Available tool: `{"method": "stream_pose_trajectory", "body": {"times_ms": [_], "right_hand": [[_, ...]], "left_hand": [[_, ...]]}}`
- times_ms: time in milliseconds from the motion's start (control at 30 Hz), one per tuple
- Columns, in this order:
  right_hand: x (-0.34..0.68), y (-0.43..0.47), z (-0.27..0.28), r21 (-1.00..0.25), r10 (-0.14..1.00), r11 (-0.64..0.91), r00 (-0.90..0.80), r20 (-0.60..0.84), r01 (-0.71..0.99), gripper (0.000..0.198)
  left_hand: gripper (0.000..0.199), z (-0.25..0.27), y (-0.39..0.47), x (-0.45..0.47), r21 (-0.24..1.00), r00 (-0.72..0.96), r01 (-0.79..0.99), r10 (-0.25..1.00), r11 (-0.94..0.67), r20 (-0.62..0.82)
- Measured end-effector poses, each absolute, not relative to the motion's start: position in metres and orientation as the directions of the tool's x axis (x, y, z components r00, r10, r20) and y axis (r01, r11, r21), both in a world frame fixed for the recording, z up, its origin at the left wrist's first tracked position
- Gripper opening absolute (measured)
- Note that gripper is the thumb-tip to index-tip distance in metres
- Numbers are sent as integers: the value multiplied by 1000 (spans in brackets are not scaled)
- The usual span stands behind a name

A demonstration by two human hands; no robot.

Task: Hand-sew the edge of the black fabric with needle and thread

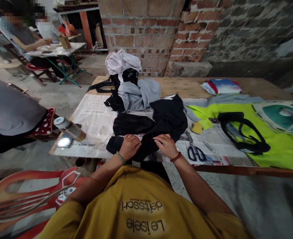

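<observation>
A pair of black trousers (170,114) lies crumpled on the newspaper-covered table in front of me, its legs spread to the left. My left hand (130,146) is closed on the lower leg near the table's front edge, fingers curled into the cloth. Opposite it, my right hand (166,145) is closed too, with thumb and fingertips pinched at the same dark cloth. The exact grip is hard to make out against the black fabric. Blue-handled scissors (195,152) lie just right of my right hand, and a yellow sponge-like piece (196,128) sits beyond them.
Grey cloth (143,94) and a pale pink bundle (123,62) are heaped behind. A bottle (70,128) stands at the left edge. To the right are a lime-yellow garment (226,113), a black strap-like loop (244,132) and an iron (283,116). Other people sit at left.
</observation>
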State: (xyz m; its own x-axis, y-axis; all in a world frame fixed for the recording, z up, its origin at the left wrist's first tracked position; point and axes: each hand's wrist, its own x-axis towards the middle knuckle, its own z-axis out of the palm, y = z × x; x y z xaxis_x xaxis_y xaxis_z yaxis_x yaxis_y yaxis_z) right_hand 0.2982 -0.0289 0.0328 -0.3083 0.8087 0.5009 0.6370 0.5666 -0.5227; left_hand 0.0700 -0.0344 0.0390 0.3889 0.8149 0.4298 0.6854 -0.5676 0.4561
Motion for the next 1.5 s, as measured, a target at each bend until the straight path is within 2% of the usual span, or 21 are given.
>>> {"method": "stream_pose_trajectory", "body": {"times_ms": [167,367,500,667,767,1000,1133,1233,1333,1400,1500], "right_hand": [[297,-29,29,-558,835,533,-287,470,636,13],[297,-29,28,-583,853,508,-279,441,634,14],[295,-29,28,-586,857,502,-274,437,636,15],[294,-29,28,-582,852,512,-285,440,631,15],[293,-30,28,-580,848,520,-299,437,627,16],[288,-30,30,-568,844,530,-330,422,630,16],[285,-29,30,-548,841,535,-343,418,643,18],[287,-31,33,-547,828,535,-272,490,644,20],[293,-37,44,-571,819,510,-159,551,644,26],[294,-46,53,-594,832,511,-185,522,621,30],[289,-62,63,-662,855,518,-323,405,542,40]], "left_hand": [[12,33,-30,70,642,376,569,857,-514,353],[6,34,-28,71,761,278,560,939,-328,201],[5,35,-29,72,785,221,568,964,-249,146],[6,35,-31,71,806,218,535,963,-252,156],[15,36,-32,71,844,242,470,957,-260,160],[32,33,-34,80,925,299,338,952,-173,69],[21,23,-32,85,943,307,306,951,-129,31],[22,19,-29,84,947,304,305,953,-97,0],[21,20,-26,81,942,270,311,962,-125,38],[20,22,-25,80,942,261,310,964,-132,50],[22,23,-25,80,957,253,281,967,-68,-6]]}}
